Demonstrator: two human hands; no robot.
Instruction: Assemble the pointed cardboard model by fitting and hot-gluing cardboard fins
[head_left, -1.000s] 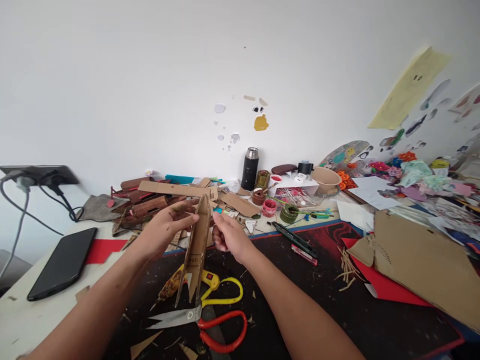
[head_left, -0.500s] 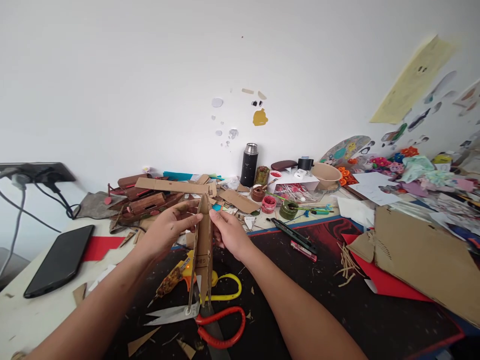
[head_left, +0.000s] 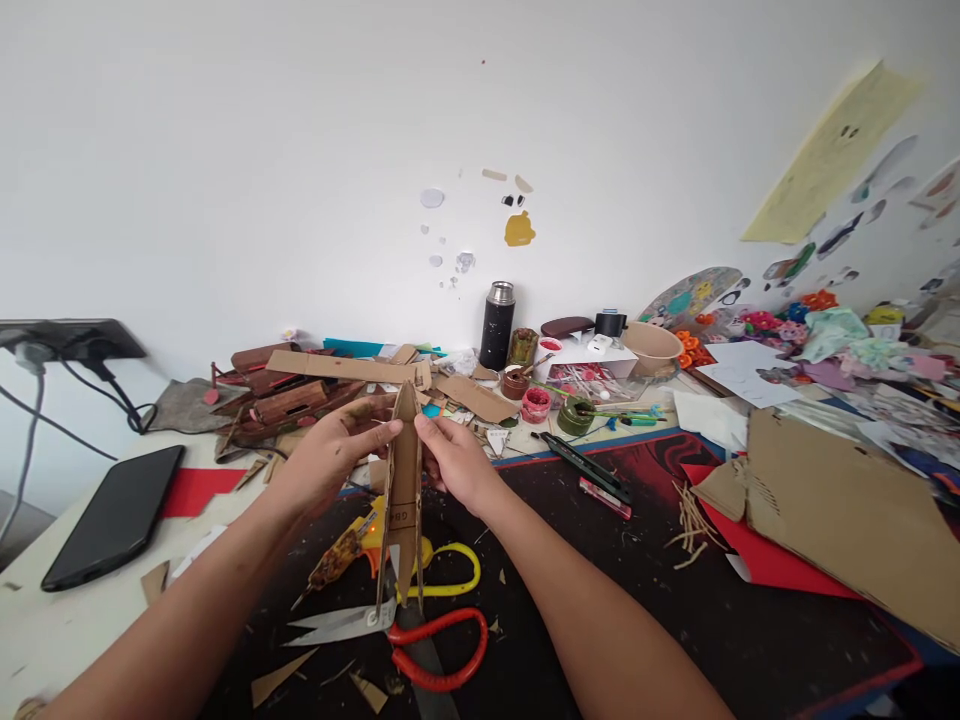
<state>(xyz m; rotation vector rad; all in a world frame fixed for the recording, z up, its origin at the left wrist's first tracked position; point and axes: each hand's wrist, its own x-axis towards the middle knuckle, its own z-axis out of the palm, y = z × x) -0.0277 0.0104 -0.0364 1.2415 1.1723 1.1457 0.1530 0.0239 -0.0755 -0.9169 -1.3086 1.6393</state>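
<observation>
A long, narrow folded cardboard piece (head_left: 403,500) with a pointed top is held upright between both hands above the dark mat. My left hand (head_left: 326,460) pinches its upper left side. My right hand (head_left: 454,462) pinches the upper right side, fingers curled. Directly under the piece lie scissors (head_left: 405,628) with one red and one yellow handle, and a yellow glue gun (head_left: 346,552) lies just left of them.
A black phone (head_left: 112,517) lies at the left on the white table. Cardboard strips and brown models (head_left: 300,390) pile behind my hands. A black flask (head_left: 496,326), paint pots (head_left: 537,405), a black utility knife (head_left: 585,466) and a large cardboard sheet (head_left: 847,520) fill the right side.
My right hand has closed in from beside the cardboard piece and taken hold of its upper part. The piece now stands more upright, and the view has shifted slightly downward.
</observation>
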